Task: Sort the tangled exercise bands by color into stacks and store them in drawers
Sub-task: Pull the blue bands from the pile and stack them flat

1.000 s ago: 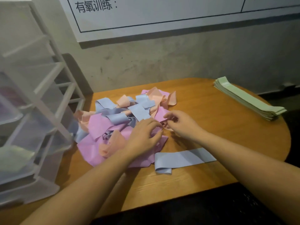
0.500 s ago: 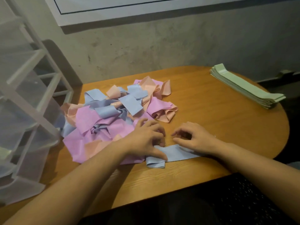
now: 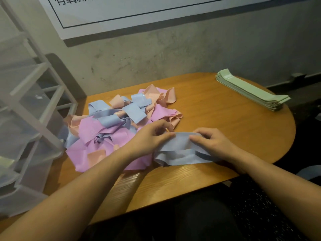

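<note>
A tangled heap of pink, peach and blue exercise bands (image 3: 111,129) lies left of centre on the wooden table (image 3: 217,119). A single blue band (image 3: 180,152) is lifted at the heap's right edge, its lower fold resting on the table. My left hand (image 3: 151,138) pinches its upper left edge. My right hand (image 3: 210,140) grips its upper right part. A neat stack of green bands (image 3: 251,90) sits at the table's far right.
A white frame with translucent plastic drawers (image 3: 26,119) stands at the left, against the table edge. A grey wall with a white board (image 3: 156,13) rises behind the table. My dark-clothed lap lies below the front edge.
Both hands left the heap, came down onto the blue band at the front and have lifted its upper edge between them. The camera tilted down, then back up.
</note>
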